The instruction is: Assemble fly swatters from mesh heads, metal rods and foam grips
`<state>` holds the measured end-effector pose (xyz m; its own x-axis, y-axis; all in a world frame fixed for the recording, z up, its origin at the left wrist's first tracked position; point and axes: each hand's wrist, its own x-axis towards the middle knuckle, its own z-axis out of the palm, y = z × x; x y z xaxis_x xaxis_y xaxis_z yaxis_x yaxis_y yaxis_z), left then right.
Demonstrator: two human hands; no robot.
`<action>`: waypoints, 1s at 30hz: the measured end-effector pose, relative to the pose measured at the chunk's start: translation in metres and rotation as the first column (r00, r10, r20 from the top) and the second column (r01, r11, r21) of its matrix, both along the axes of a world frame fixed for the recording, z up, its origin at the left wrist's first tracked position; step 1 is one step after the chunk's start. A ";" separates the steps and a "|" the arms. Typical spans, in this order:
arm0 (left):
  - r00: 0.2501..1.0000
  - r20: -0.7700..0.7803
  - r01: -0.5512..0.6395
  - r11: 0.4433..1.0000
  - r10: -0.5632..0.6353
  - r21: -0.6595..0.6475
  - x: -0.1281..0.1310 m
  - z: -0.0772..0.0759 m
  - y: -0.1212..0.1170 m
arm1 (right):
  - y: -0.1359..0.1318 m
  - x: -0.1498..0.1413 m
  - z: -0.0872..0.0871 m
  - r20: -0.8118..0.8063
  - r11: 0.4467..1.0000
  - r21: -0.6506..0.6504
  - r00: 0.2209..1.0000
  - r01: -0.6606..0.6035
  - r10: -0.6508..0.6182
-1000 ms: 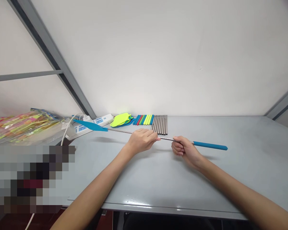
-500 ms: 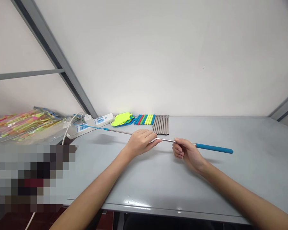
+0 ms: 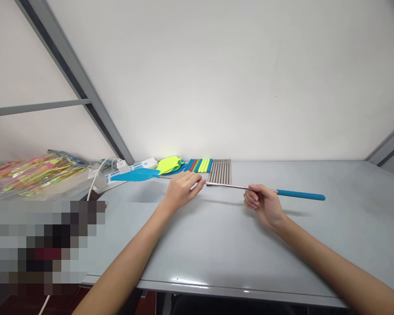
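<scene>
A fly swatter (image 3: 228, 186) with a blue head, a thin metal rod and a blue handle is held level above the table. My left hand (image 3: 181, 190) is closed around the rod near the head, palm down. Further right, my right hand (image 3: 265, 205) grips the rod just short of the handle. The head (image 3: 134, 174) points left with its flat side partly showing; the handle (image 3: 300, 195) sticks out to the right. Both hands cover short stretches of the rod.
Behind lie yellow swatter heads (image 3: 168, 165) with blue ones beneath, coloured handles (image 3: 198, 165) and a row of metal tubes (image 3: 220, 172). A white power strip (image 3: 144, 165) with a cable and plastic-bagged coloured items (image 3: 36, 173) stand left. The grey table (image 3: 197, 253) meets the wall.
The swatter has rolled, so its head shows its flat side instead of its edge. My left hand has shifted left and my right hand slightly right, widening the gap between them.
</scene>
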<state>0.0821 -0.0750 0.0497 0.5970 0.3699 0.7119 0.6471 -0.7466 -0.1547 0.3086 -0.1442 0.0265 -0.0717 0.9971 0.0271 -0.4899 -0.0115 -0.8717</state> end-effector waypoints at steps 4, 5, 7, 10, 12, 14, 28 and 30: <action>0.999 0.043 -0.012 1.000 0.012 -0.006 -0.003 0.001 0.003 | 0.001 0.002 0.000 0.003 1.000 0.011 1.000 0.027 -0.027; 0.999 0.051 -0.017 1.000 0.018 -0.007 -0.004 0.000 0.003 | 0.001 0.003 0.000 0.008 1.000 0.009 1.000 0.029 -0.029; 0.998 0.058 -0.027 1.000 0.028 -0.010 -0.005 0.000 0.004 | 0.002 0.003 0.000 0.015 1.000 0.004 1.000 0.026 -0.026; 0.997 0.068 -0.036 0.999 0.038 -0.022 -0.005 -0.002 0.003 | 0.002 0.003 0.000 0.013 1.000 0.005 1.000 0.005 -0.005; 0.996 0.076 -0.041 0.999 0.043 -0.033 -0.003 -0.004 0.001 | 0.002 0.003 0.000 0.002 1.000 0.013 1.000 -0.012 0.012; 0.996 0.079 -0.043 0.998 0.047 -0.042 0.001 -0.005 -0.003 | 0.001 0.002 -0.001 0.001 0.999 0.020 1.000 -0.024 0.024; 0.999 -0.001 0.036 0.992 -0.036 -0.122 0.036 -0.017 -0.030 | -0.002 -0.006 -0.010 0.159 0.996 0.048 0.985 -0.081 0.072; 0.999 -0.012 0.045 0.988 -0.047 -0.147 0.040 -0.019 -0.034 | -0.002 -0.006 -0.012 0.197 0.995 0.051 0.978 -0.083 0.071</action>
